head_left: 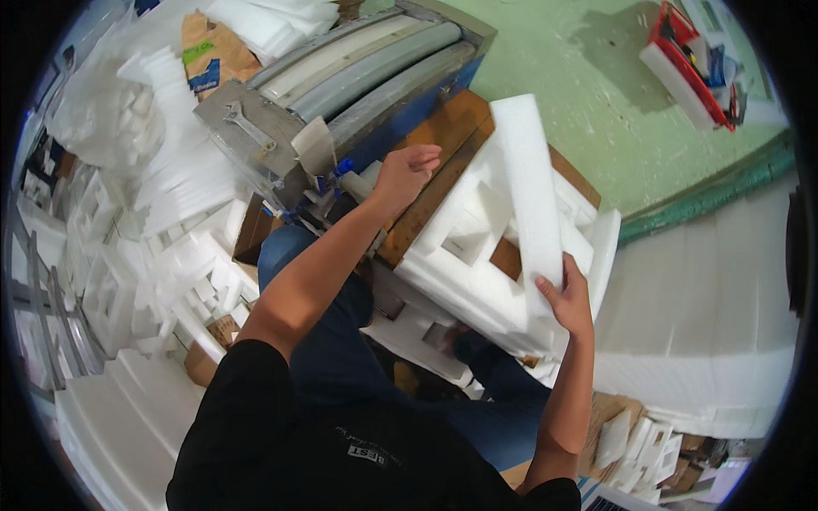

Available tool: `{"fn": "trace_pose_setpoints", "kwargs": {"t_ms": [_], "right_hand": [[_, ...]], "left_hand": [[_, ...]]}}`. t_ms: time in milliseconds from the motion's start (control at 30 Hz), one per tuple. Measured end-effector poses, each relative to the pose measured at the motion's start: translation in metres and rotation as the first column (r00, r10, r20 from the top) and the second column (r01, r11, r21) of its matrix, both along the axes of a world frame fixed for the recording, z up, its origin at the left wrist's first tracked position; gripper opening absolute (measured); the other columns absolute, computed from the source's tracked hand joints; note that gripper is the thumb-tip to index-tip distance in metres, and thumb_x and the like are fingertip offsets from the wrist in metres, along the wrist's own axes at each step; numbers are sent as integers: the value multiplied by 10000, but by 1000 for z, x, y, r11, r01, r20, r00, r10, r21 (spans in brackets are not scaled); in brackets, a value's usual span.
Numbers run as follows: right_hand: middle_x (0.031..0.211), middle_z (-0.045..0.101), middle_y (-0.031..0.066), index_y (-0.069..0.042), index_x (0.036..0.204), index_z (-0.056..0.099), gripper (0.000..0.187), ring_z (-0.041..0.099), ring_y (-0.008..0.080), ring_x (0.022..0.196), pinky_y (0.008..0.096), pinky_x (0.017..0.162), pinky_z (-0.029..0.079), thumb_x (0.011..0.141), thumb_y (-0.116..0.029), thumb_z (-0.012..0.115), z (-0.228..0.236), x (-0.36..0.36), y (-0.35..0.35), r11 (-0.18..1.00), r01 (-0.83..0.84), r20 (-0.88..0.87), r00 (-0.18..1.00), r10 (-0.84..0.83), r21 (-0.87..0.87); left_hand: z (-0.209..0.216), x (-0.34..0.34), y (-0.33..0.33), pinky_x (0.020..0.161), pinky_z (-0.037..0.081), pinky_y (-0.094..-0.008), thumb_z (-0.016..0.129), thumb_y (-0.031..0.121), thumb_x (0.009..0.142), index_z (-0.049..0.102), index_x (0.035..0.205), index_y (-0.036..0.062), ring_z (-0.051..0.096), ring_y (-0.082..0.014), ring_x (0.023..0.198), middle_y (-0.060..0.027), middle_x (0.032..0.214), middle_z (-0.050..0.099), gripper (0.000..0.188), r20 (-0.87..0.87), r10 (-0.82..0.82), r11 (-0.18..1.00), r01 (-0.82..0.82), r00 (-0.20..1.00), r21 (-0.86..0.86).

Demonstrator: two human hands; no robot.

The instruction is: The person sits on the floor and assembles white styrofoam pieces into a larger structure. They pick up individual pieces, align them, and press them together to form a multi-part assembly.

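Observation:
A long white foam strip (pixel 527 183) is gripped near its lower end by my right hand (pixel 569 298), thumb on its face. The strip tilts upright over a white foam block with square cut-outs (pixel 477 272), which rests on a brown wooden board (pixel 464 119). My left hand (pixel 407 177) hovers left of the block, close to the machine's front edge. Its fingers are curled together, and whether anything small is inside them is hidden. The grey roller machine (pixel 375 72) stands just beyond, with a wrench (pixel 249 126) lying on its metal side.
White foam pieces (pixel 183 281) pile up on the left, below a brown paper bag (pixel 217 55). A red tray with tools (pixel 694 68) sits on the green surface (pixel 562 60) at the far right. Stacked white foam sheets (pixel 699 315) fill the right side.

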State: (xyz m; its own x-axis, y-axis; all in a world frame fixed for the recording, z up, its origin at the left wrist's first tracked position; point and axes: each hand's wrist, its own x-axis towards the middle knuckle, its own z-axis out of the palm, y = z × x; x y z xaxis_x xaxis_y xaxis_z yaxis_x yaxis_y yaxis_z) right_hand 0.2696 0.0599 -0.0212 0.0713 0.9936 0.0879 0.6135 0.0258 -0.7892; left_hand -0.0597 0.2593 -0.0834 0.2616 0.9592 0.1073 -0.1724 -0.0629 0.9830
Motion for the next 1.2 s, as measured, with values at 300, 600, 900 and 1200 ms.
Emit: {"fn": "trace_pose_setpoints", "kwargs": {"t_ms": [300, 600, 900, 1200], "right_hand": [[1203, 673, 143, 61, 1337, 546, 484, 641, 205, 1077, 326, 956, 498, 941, -148, 731, 14, -19, 100, 978, 41, -270, 958, -97, -205], [1230, 659, 127, 45, 1359, 536, 503, 612, 202, 1142, 340, 1027, 455, 937, -139, 740, 52, -74, 131, 987, -145, -234, 964, 127, -62], [1253, 654, 114, 34, 1390, 536, 513, 599, 197, 1155, 337, 1039, 443, 950, -132, 742, 84, -104, 179, 980, -198, -157, 967, 201, 36], [1287, 682, 230, -118, 1566, 459, 764, 677, 311, 1160, 371, 1038, 484, 864, -27, 746, 103, -138, 224, 902, -428, 480, 804, 350, 59]], "left_hand": [[2, 2, 18, 1156, 470, -440, 581, -217, 840, 419, 1533, -30, 483, -361, 1429, -235, 1605, 387, 735, 647, -56, 950, 239, 760, -199], [-5, -14, 43, 1250, 344, -454, 662, -175, 824, 383, 1597, 153, 439, -274, 1457, -150, 1646, 348, 885, 819, -140, 918, 383, 557, -103], [8, 3, 22, 1197, 422, -434, 620, -103, 941, 397, 1579, 97, 415, -336, 1484, -147, 1632, 384, 705, 911, 48, 908, 362, 411, -211], [-16, 25, 10, 845, 602, -279, 704, 16, 950, 646, 1310, -25, 749, -191, 934, -136, 1302, 693, 367, 454, 12, 961, 116, 891, -252]]}}
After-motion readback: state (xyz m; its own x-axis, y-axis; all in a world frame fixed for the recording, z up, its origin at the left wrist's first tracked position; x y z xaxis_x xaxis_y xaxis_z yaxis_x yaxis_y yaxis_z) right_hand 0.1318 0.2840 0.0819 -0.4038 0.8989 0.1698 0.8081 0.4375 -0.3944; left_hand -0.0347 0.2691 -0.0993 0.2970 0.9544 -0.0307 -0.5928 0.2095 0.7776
